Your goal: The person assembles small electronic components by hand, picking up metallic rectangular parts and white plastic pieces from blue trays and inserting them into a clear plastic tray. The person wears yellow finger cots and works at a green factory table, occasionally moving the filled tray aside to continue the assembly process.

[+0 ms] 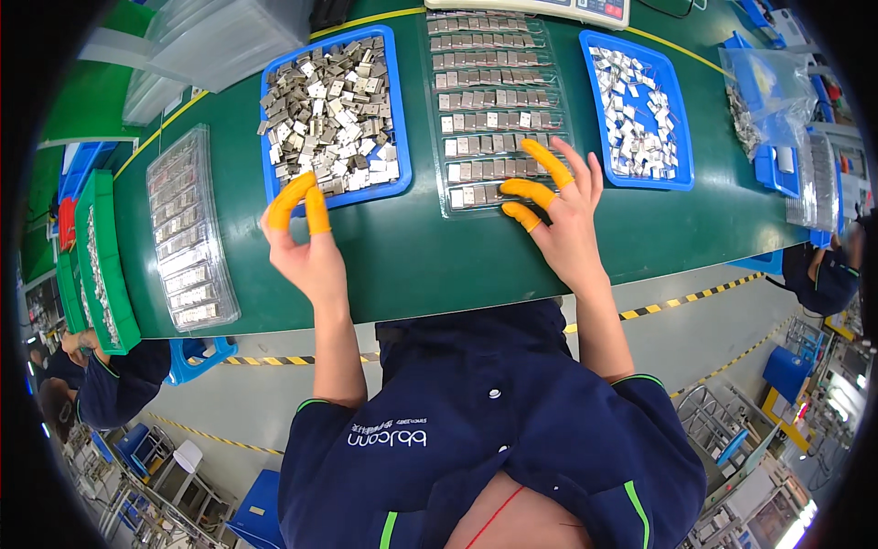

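Observation:
Yellow finger cots cover several fingertips on both hands. My left hand is at the front rim of a blue tray heaped with metal USB connectors. Its thumb and fingertips come together over the pile's near edge; anything pinched there is too small to make out. My right hand reaches over the near right end of a clear blister tray, fingers spread and tips by its nearest rows. Silver connectors fill those rows side by side. No held piece shows in the right hand.
Right of the blister tray is another blue tray with small white pieces. A filled clear blister tray and a green bin lie left. A scale stands behind. Other people work at both sides.

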The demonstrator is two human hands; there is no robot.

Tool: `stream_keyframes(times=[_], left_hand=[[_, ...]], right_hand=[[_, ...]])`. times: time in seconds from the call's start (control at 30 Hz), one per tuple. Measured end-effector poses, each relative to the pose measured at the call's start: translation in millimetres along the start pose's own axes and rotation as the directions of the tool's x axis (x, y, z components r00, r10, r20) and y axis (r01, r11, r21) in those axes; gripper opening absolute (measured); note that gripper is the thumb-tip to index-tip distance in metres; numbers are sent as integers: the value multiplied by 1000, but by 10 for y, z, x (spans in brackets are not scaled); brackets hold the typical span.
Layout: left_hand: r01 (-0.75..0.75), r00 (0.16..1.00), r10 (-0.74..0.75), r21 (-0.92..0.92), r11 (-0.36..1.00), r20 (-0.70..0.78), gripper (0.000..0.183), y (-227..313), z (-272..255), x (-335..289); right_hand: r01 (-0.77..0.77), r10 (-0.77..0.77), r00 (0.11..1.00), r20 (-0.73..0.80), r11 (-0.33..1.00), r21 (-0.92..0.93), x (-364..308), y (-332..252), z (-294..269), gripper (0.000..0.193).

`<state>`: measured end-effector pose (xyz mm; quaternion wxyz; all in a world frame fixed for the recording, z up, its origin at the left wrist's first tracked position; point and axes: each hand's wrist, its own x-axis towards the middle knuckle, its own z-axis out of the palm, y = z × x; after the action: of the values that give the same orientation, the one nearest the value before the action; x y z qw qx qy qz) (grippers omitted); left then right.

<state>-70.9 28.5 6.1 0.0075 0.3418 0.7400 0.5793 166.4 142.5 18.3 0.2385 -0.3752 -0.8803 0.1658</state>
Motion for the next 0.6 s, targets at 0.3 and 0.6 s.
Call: stream_keyframes(times=[0.3, 0.6], left_hand=[[-355, 924, 177, 583, 731, 340, 28, 5, 85, 252], [-288, 929, 27, 678, 676, 368, 18, -11, 86, 346]], right_hand=[[-295, 248, 885, -393, 954, -62, 16, 753, -306, 26], [-644, 634, 765, -115, 759, -100, 264, 1017, -615, 34]])
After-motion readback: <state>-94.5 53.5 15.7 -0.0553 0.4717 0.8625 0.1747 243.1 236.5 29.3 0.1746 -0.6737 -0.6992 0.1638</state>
